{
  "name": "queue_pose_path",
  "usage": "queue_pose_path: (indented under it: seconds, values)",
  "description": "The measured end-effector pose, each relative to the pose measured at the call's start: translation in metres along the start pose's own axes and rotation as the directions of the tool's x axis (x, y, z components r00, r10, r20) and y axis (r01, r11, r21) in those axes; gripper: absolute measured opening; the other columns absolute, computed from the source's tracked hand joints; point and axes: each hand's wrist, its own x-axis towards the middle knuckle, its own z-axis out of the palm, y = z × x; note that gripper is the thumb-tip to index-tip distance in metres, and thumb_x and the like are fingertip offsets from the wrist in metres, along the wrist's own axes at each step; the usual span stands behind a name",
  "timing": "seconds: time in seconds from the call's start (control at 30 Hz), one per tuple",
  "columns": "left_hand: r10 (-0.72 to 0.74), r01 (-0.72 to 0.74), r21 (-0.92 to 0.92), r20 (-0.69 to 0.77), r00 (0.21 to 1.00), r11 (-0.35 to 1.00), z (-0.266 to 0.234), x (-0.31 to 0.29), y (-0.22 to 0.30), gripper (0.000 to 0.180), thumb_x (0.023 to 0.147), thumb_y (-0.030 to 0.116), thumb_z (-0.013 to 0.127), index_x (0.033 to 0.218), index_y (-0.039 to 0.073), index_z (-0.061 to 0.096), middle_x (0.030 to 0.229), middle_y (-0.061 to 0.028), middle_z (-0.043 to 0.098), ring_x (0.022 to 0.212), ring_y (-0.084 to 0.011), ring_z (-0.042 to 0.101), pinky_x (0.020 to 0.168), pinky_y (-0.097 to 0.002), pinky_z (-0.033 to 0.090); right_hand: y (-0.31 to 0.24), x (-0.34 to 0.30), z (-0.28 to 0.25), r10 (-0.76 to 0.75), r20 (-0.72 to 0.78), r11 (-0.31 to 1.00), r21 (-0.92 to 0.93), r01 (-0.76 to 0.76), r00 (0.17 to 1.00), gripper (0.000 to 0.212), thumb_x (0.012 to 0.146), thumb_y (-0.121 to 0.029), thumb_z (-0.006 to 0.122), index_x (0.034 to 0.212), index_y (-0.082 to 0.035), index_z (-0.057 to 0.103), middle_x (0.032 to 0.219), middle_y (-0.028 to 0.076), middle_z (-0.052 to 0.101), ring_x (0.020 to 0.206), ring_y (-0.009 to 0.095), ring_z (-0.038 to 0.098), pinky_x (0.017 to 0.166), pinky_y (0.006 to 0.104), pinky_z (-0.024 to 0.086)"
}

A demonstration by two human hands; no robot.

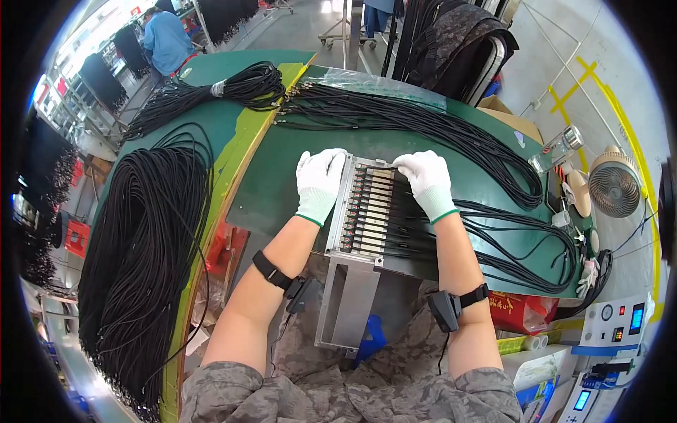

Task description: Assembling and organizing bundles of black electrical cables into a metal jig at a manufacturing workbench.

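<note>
A metal fixture [344,204] lies at the front edge of the green table, with a row of slots holding several cable connectors [371,211]. My left hand [321,180], in a white glove, is closed against the fixture's upper left edge. At its upper right corner, my gloved right hand [425,180] has thumb and fingers pinched together at the topmost slot, on the end of a black cable; the fingertips partly hide it. Black cables [412,236] run rightward from the slots, passing under my right wrist. The fixture's open metal frame [349,299] extends over my lap.
Large bundles of black cable lie on the left [141,233], at the back left [211,92] and along the back right [423,120]. A glass bottle [557,148] and a fan [613,183] stand right, above control boxes [613,324]. A person in blue [168,42] is far left.
</note>
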Motion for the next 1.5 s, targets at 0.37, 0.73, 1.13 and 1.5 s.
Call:
queue_pose_path:
  seconds: [0.37,0.73,1.13,1.5]
  values:
    - [0.002,-0.002,-0.056,0.011,1.0,0.998,0.005,-0.002,0.002,0.023,0.093,0.029,0.053,0.102,0.015,0.069,0.095,-0.0052,0.07,0.09,-0.022,0.064,0.107,-0.0391,0.029,-0.002,-0.005,0.004,-0.017,0.071,1.0,0.028,0.015,0.997,0.013,0.082,-0.019,0.063,0.091,-0.023,0.071,0.086,0.004,0.065,0.089,0.027,0.059,0.078,0.0395,0.046]
    - [0.248,-0.295,0.558,0.161,0.955,0.776,0.001,0.001,-0.004,0.013,0.087,0.02,0.049,0.086,0.017,0.062,0.083,-0.0088,0.061,0.076,-0.0256,0.057,0.073,-0.0405,0.043,-0.036,-0.019,-0.008,-0.195,-0.132,0.975,-0.13,0.178,0.972,0.028,0.079,-0.008,0.055,0.102,-0.014,0.07,0.133,0.019,0.052,0.123,0.042,0.045,0.101,0.0466,0.037]
    - [0.195,-0.196,-0.031,0.314,0.929,0.98,-0.031,-0.034,-0.01,0.032,0.091,0.027,0.052,0.117,0.014,0.062,0.103,-0.0093,0.063,0.108,-0.0283,0.056,0.113,-0.049,0.025,-0.156,-0.179,-0.048,-0.692,0.341,0.716,0.222,0.661,0.636,0.067,0.066,-0.021,0.072,0.128,-0.016,0.049,0.136,0.027,0.039,0.128,0.049,0.034,0.105,0.0631,0.026]
    - [0.302,-0.303,-0.012,0.128,0.945,0.953,-0.034,-0.067,-0.006,0.033,0.087,0.028,0.056,0.116,0.015,0.065,0.099,-0.0103,0.065,0.109,-0.0251,0.057,0.113,-0.0494,0.025,-0.115,-0.069,-0.082,0.2,-0.182,0.574,0.818,0.035,0.963,0.055,0.085,-0.021,0.064,0.134,-0.005,0.045,0.134,0.021,0.044,0.125,0.03,0.044,0.105,0.0427,0.036]
